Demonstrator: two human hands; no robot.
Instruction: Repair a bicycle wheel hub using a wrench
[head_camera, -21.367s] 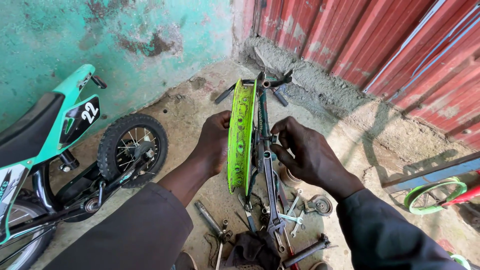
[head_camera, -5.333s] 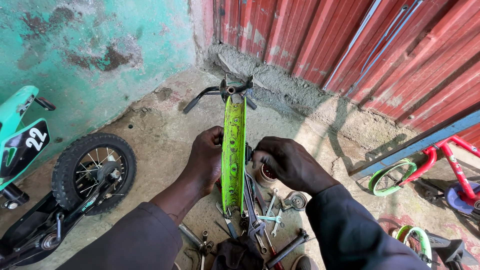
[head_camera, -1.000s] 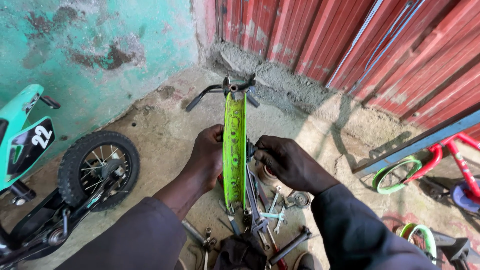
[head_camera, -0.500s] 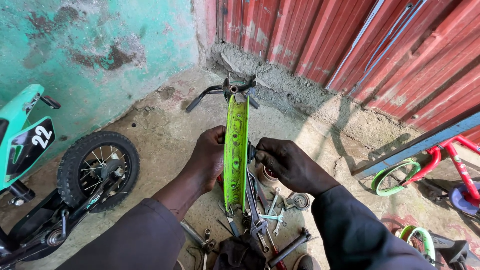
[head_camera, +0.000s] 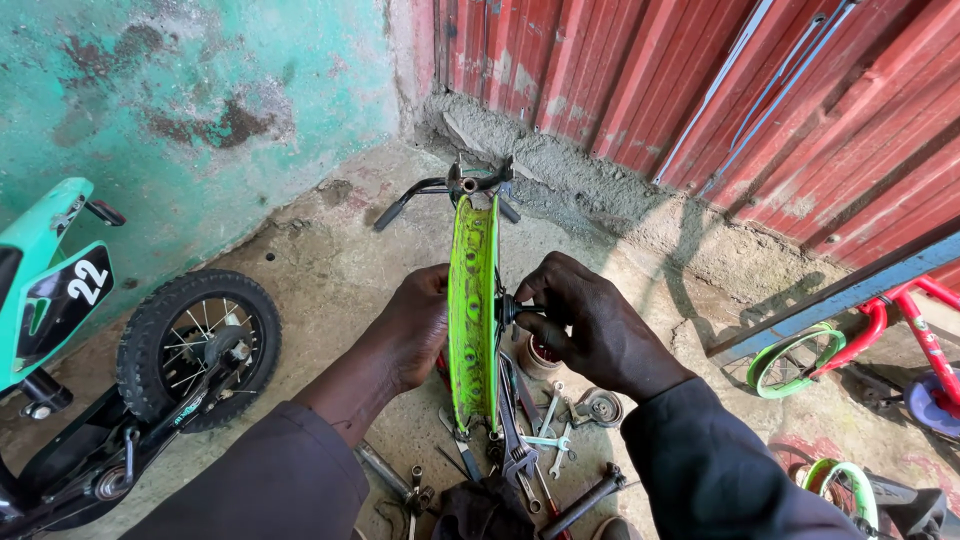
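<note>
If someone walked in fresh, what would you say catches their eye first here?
The bright green wheel rim stands edge-on at the centre, with the left hand and the right hand pressed against its two sides. At far left leans a small teal motorbike with a knobbly black tyre. Spanners lie scattered on the concrete floor below.

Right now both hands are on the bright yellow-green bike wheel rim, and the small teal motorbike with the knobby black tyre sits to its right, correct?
Not quite. The head view shows the small teal motorbike to the left, not the right. Left hand and right hand do flank the bright yellow-green bike wheel rim.
</note>
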